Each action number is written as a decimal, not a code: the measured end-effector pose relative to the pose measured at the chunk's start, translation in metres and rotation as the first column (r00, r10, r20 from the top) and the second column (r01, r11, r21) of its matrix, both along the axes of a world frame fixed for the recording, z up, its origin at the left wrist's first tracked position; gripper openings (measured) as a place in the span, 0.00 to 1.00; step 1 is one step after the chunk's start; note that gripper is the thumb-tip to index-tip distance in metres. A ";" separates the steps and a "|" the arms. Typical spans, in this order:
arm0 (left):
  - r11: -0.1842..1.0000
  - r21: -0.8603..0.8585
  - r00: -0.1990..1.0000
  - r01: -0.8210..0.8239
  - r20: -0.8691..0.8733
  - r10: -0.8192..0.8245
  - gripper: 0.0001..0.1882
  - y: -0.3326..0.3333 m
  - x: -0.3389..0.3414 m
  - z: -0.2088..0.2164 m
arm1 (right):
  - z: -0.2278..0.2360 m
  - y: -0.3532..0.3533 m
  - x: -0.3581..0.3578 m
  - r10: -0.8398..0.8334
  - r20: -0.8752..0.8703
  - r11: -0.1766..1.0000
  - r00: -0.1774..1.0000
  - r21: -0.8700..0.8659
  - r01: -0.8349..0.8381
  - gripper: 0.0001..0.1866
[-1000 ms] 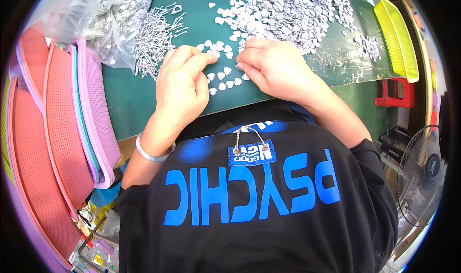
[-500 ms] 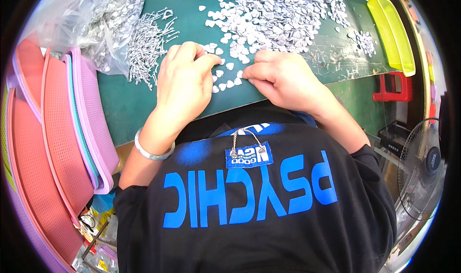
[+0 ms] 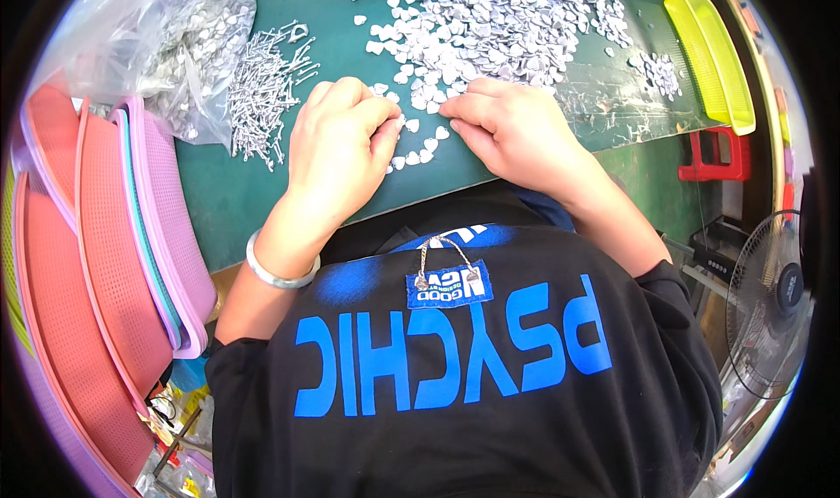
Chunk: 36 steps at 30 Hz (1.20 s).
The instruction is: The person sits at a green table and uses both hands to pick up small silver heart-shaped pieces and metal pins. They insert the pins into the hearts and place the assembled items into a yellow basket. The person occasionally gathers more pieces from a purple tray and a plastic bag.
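Note:
On the green table, small silver heart-shaped pieces lie in a loose curved row (image 3: 426,156) between my hands. My left hand (image 3: 337,148) is closed in a pinch, with a small pale heart-shaped piece (image 3: 401,122) showing at its fingertips. My right hand (image 3: 521,130) rests its index fingertip at the near edge of a large heap of the same heart-shaped pieces (image 3: 507,38). Its thumb stands a little apart from that finger, and nothing shows between them. The remaining right fingers are curled under and partly hidden.
Left of the heap lie many thin silver pins (image 3: 262,91) beside a clear plastic bag (image 3: 197,52) of heart pieces. Stacked pink and purple baskets (image 3: 114,262) stand at the left. A yellow-green basket (image 3: 713,56), red stool (image 3: 717,157) and fan (image 3: 770,297) are at the right.
My right hand has moved slightly away from me, from the curved row to the edge of the heap. My left hand stays nearly in place, still pinched.

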<state>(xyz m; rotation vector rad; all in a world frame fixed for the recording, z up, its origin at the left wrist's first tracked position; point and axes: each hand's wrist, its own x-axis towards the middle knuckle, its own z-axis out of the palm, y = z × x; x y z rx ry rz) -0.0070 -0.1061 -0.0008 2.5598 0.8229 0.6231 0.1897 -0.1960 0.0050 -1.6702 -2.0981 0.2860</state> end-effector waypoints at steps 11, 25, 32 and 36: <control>0.998 0.053 1.000 -0.028 -0.007 0.029 0.02 0.002 0.004 -0.004 | 0.002 0.005 -0.006 0.017 0.044 1.000 0.999 0.025 -0.018 0.08; 0.999 0.027 0.999 0.040 0.002 -0.040 0.07 0.002 0.006 0.001 | -0.002 0.011 -0.012 -0.034 0.107 0.998 0.994 0.047 0.029 0.07; 0.985 0.092 0.989 0.149 -0.020 -0.147 0.11 0.005 0.007 0.004 | 0.002 0.008 -0.009 0.056 0.056 0.998 0.997 -0.044 -0.053 0.08; 0.979 0.093 0.983 0.183 0.014 -0.185 0.11 0.004 0.008 0.002 | 0.003 0.008 -0.006 0.079 -0.024 0.996 0.997 -0.049 -0.080 0.08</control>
